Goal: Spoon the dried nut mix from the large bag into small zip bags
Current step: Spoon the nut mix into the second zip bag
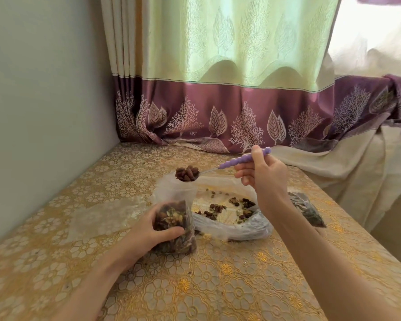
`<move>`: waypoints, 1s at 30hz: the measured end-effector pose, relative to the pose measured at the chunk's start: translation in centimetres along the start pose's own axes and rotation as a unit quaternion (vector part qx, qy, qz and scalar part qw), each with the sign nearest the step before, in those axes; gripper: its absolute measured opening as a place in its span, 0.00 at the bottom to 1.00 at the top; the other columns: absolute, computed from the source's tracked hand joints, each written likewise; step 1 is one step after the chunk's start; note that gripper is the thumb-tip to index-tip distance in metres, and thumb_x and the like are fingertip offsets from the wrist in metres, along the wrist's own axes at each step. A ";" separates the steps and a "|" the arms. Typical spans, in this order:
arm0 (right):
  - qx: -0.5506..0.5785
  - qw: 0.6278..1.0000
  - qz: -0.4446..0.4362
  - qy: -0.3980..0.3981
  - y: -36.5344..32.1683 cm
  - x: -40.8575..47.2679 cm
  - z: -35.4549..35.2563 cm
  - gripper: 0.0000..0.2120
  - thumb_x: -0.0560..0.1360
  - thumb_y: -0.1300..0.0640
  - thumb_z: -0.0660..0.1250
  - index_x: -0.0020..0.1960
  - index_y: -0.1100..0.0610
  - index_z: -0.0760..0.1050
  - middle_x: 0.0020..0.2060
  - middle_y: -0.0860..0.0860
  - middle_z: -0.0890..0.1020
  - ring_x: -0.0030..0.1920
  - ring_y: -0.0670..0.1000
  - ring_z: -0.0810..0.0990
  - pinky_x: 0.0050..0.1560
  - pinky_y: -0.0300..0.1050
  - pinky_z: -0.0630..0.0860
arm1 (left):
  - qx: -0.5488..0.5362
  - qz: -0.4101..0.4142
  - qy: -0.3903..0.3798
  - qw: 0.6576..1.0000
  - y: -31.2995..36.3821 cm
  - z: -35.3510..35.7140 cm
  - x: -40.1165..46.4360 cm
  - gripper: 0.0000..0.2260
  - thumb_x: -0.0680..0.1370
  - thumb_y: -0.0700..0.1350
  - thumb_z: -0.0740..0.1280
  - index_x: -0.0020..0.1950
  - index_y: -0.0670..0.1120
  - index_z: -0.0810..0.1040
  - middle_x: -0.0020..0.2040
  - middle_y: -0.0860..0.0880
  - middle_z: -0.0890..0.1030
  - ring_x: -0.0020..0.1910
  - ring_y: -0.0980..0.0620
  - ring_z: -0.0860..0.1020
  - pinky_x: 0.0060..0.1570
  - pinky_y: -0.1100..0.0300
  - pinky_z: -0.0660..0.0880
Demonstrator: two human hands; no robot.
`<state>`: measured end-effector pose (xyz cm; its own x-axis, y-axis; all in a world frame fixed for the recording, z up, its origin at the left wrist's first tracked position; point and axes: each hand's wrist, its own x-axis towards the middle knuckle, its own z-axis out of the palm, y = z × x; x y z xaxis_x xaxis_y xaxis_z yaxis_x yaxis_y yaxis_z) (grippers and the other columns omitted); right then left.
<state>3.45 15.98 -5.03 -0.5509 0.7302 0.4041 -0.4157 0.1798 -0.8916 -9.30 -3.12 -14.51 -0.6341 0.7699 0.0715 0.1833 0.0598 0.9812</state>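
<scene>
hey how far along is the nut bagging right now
Done: one filled small bag lies on the table behind the right arm. In hand: the left hand grips a small zip bag, roughly half full, while the right hand holds a loaded purple-handled spoon over its mouth. Left: the large bag holds only scattered nut mix, so probably few scoops remain, then sealing.

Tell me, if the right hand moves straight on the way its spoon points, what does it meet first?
The right hand points the loaded spoon leftward, and its bowl is already at the open mouth of the small bag held by the left hand. The bag's rim likely comes first, though depth is unclear.
</scene>
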 end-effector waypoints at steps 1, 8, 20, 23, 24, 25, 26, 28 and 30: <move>-0.003 1.000 -0.009 -0.016 0.0 -0.2 0.3 0.17 0.82 0.56 0.56 0.40 0.65 0.74 0.33 0.58 0.84 0.26 0.48 0.77 0.24 0.36 0.71 | -0.001 -0.001 0.000 1.000 0.0 0.0 0.0 0.24 0.63 0.49 0.76 0.56 0.57 0.73 0.53 0.51 0.81 0.48 0.59 0.81 0.44 0.66 0.77; -0.048 0.990 -0.076 -0.111 0.1 -1.2 0.7 0.15 0.82 0.58 0.55 0.44 0.65 0.72 0.36 0.55 0.85 0.29 0.50 0.77 0.27 0.38 0.73 | -0.005 0.002 -0.002 1.000 0.4 0.1 -0.1 0.28 0.61 0.52 0.76 0.59 0.56 0.72 0.56 0.52 0.80 0.54 0.56 0.79 0.54 0.58 0.76; -0.014 0.996 -0.022 0.084 2.8 -1.1 -3.1 0.17 0.82 0.53 0.56 0.45 0.66 0.74 0.33 0.54 0.85 0.28 0.48 0.77 0.27 0.36 0.74 | -0.003 0.017 0.044 0.999 -0.2 0.5 0.1 0.26 0.61 0.54 0.76 0.56 0.59 0.73 0.51 0.54 0.81 0.49 0.59 0.80 0.46 0.63 0.76; -0.099 0.988 -0.023 0.115 4.6 -2.1 -4.2 0.17 0.81 0.53 0.56 0.45 0.64 0.74 0.30 0.48 0.84 0.26 0.45 0.77 0.27 0.35 0.74 | 0.000 0.030 0.074 0.997 -0.4 0.7 0.2 0.25 0.61 0.55 0.79 0.54 0.61 0.72 0.50 0.56 0.80 0.45 0.64 0.79 0.41 0.66 0.75; -0.120 0.986 -0.022 0.116 5.2 -2.4 -4.5 0.16 0.81 0.53 0.57 0.45 0.65 0.74 0.29 0.46 0.83 0.26 0.45 0.77 0.26 0.34 0.74 | 0.001 0.032 0.078 0.996 -0.5 0.8 0.3 0.25 0.61 0.55 0.79 0.53 0.62 0.72 0.50 0.57 0.80 0.45 0.65 0.79 0.41 0.66 0.75; -0.137 0.983 -0.023 0.117 5.7 -2.7 -4.7 0.16 0.81 0.53 0.57 0.46 0.66 0.74 0.29 0.45 0.83 0.26 0.44 0.77 0.26 0.34 0.73 | 0.002 0.033 0.080 0.996 -0.6 0.8 0.3 0.25 0.60 0.56 0.78 0.53 0.63 0.72 0.50 0.57 0.80 0.45 0.65 0.79 0.41 0.66 0.75; -0.150 0.981 -0.025 0.118 6.0 -2.8 -4.9 0.16 0.81 0.54 0.57 0.47 0.66 0.73 0.29 0.44 0.83 0.25 0.43 0.76 0.25 0.33 0.73 | 0.004 0.033 0.081 0.996 -0.6 0.8 0.3 0.25 0.60 0.57 0.77 0.53 0.63 0.72 0.50 0.57 0.80 0.46 0.64 0.79 0.42 0.66 0.75; -0.164 0.979 -0.026 0.116 6.4 -2.9 -5.0 0.16 0.81 0.54 0.57 0.47 0.66 0.73 0.28 0.42 0.82 0.25 0.42 0.76 0.25 0.33 0.72 | 0.003 0.034 0.081 0.996 -0.7 0.7 0.4 0.24 0.60 0.56 0.75 0.53 0.63 0.72 0.49 0.58 0.80 0.46 0.63 0.79 0.41 0.65 0.76; -0.167 0.980 -0.017 0.106 6.7 -3.0 -5.1 0.16 0.81 0.53 0.56 0.47 0.66 0.73 0.30 0.44 0.83 0.26 0.43 0.76 0.26 0.34 0.73 | -0.001 0.038 0.078 0.996 -0.8 0.7 0.4 0.23 0.60 0.56 0.75 0.53 0.63 0.73 0.47 0.59 0.81 0.46 0.64 0.80 0.39 0.67 0.77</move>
<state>6.04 18.31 -13.25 -0.3625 0.8342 0.4155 -0.1511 0.3874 -0.9095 -9.14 -2.39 -15.41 -0.7274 0.6643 0.1721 0.2340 0.0044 0.9722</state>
